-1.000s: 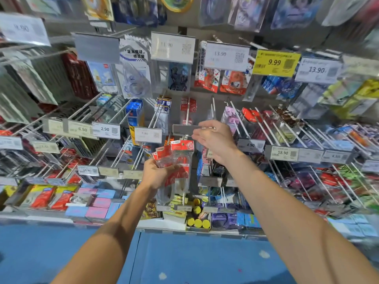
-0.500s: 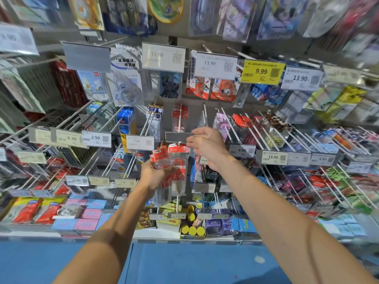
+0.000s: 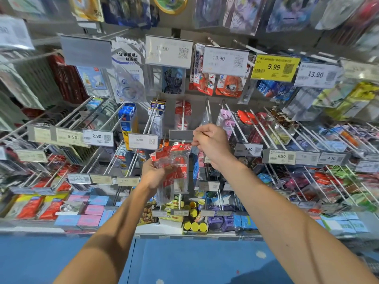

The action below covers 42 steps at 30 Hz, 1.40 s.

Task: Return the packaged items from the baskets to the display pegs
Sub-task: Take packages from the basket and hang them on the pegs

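My left hand [image 3: 155, 174] grips a small bunch of clear plastic packets with red header cards [image 3: 177, 160], held upright in front of the peg wall. One packet's red top [image 3: 181, 146] sits just under the grey label holder [image 3: 180, 134] at the tip of a metal display peg [image 3: 182, 115]. My right hand [image 3: 211, 143] is up at that peg tip, fingers curled and pinching beside the label holder and the packet's top edge. More red-topped packets hang far back on the same peg. No basket is in view.
Rows of long metal pegs with price tags [image 3: 142, 140] jut toward me on all sides, a yellow 9.99 tag [image 3: 274, 67] above right. Boxed goods line the bottom shelf [image 3: 88, 220]. Below is blue floor [image 3: 184, 263].
The view has tilted up slightly. Both hands stay at the same peg tip, the left hand and its packets a little closer under the label holder.
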Tool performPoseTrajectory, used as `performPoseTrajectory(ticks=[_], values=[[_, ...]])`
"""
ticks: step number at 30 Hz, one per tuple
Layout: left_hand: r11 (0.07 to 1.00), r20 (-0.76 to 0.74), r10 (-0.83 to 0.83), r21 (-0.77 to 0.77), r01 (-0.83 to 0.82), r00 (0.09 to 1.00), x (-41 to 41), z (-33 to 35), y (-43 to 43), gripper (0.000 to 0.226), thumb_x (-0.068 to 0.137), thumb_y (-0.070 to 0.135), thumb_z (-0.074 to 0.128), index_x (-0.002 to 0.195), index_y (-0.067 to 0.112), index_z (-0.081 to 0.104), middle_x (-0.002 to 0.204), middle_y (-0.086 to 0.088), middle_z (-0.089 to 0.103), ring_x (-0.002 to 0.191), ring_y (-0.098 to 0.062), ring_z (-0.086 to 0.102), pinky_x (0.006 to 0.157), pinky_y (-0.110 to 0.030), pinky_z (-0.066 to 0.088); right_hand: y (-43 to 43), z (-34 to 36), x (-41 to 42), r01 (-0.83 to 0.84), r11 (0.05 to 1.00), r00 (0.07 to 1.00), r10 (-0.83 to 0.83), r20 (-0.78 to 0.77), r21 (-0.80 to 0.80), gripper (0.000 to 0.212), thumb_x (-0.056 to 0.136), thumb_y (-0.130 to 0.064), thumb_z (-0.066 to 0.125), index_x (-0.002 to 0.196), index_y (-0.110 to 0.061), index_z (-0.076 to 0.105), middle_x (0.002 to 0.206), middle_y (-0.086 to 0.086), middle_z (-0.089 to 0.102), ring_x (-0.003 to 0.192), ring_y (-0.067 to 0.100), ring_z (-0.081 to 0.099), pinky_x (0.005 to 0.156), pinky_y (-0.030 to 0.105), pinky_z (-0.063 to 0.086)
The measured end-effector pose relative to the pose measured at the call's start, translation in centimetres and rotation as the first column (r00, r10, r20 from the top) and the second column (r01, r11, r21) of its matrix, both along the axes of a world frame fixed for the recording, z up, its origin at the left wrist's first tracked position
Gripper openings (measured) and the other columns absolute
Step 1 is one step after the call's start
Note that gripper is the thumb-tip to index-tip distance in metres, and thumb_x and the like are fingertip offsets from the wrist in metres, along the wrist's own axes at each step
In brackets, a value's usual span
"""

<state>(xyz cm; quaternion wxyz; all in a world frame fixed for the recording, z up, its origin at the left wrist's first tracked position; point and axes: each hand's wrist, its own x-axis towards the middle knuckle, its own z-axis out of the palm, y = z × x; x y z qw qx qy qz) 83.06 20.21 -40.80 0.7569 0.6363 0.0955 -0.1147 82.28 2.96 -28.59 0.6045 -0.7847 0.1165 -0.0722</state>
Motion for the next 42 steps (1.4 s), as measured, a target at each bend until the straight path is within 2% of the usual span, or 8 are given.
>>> performPoseTrajectory(ticks=[16,24,27,30,33,37,40,42], values=[[0.995,-0.024,0.02,0.094,-0.017,1.0,2.7,-0.9,-0.5,0.041,0.071,0.006,0.089,0.108,0.006,0.071,0.092,-0.005,0.079,0.089,-0.022,0.076,0.08,-0.039,0.061,0.2,-0.4,0.0,-0.016,0.998,0.998,0.019,0.053,-0.054,0.004,0.093,-0.017,0.066,0.09,-0.019,0.067,0.077,0.001,0.071,0.078,0.018,0.07,0.079,0.042,0.058],[0.995,-0.112,-0.076,0.055,0.082,0.991,6.3,0.3,-1.6,0.002,0.096,0.008,0.066,0.097,0.007,0.064,0.1,-0.013,0.07,0.084,-0.021,0.066,0.093,-0.04,0.053,0.1,-1.1,0.5,-0.011,0.984,0.995,0.027,0.091,-0.178,0.009,0.091,-0.022,0.064,0.083,-0.025,0.064,0.076,-0.002,0.07,0.077,0.02,0.07,0.076,0.044,0.059],[0.991,0.14,-0.13,-0.014,0.133,0.982,8.0,0.0,-1.0,0.025,0.098,-0.001,0.058,0.121,0.005,0.066,0.12,-0.021,0.069,0.114,-0.035,0.066,0.103,-0.048,0.051,-0.1,-1.3,0.8,-0.018,0.977,0.992,0.044,0.119,-0.214,0.01,0.093,-0.019,0.064,0.082,-0.021,0.063,0.073,0.002,0.068,0.073,0.023,0.069,0.072,0.045,0.057],[0.994,0.273,-0.077,-0.054,0.096,0.959,10.2,-1.7,-0.8,0.018,0.08,0.017,0.075,0.097,0.019,0.079,0.09,0.003,0.079,0.083,-0.011,0.075,0.073,-0.027,0.061,-0.2,-1.8,1.5,-0.026,0.973,0.99,0.057,0.132,-0.227,0.01,0.091,-0.02,0.065,0.081,-0.023,0.063,0.072,0.0,0.066,0.071,0.024,0.067,0.068,0.049,0.057],[1.0,0.293,-0.028,0.013,0.025,0.956,11.8,-1.8,-1.2,0.015,0.089,0.003,0.057,0.094,0.002,0.07,0.07,0.005,0.074,0.062,-0.008,0.07,0.056,-0.023,0.057,-0.5,-2.0,2.1,-0.039,0.969,0.989,0.073,0.132,-0.243,0.009,0.091,-0.019,0.065,0.082,-0.022,0.064,0.073,-0.006,0.064,0.07,0.018,0.066,0.067,0.047,0.058],[0.996,0.217,-0.005,0.087,-0.014,0.976,13.5,-3.2,-2.2,0.007,0.094,0.0,0.058,0.092,-0.004,0.062,0.064,0.002,0.067,0.054,-0.008,0.064,0.049,-0.02,0.05,-0.8,-1.8,2.4,-0.075,0.935,0.979,0.136,0.154,-0.348,0.008,0.095,-0.011,0.063,0.086,-0.012,0.063,0.069,-0.009,0.059,0.062,0.0,0.052,0.06,0.017,0.043],[0.998,0.107,-0.031,0.057,0.025,0.994,13.2,-2.8,-3.5,0.021,0.085,0.014,0.066,0.074,0.009,0.049,0.039,0.009,0.056,0.039,-0.006,0.058,0.039,-0.01,0.041,-1.1,-1.8,2.6,-0.082,0.927,0.976,0.148,0.157,-0.367,0.01,0.096,-0.012,0.062,0.086,-0.013,0.062,0.066,-0.011,0.055,0.06,-0.001,0.049,0.058,0.015,0.04],[0.989,0.0,-0.066,0.129,0.065,0.998,12.1,-2.4,-4.0,0.037,0.101,0.0,0.048,0.072,0.021,0.039,0.031,0.022,0.047,0.042,0.013,0.056,0.049,-0.005,0.044,-1.2,-1.9,2.6,-0.074,0.92,0.977,0.144,0.157,-0.384,0.012,0.096,-0.012,0.062,0.084,-0.014,0.06,0.064,-0.012,0.053,0.059,-0.001,0.049,0.057,0.013,0.038]])
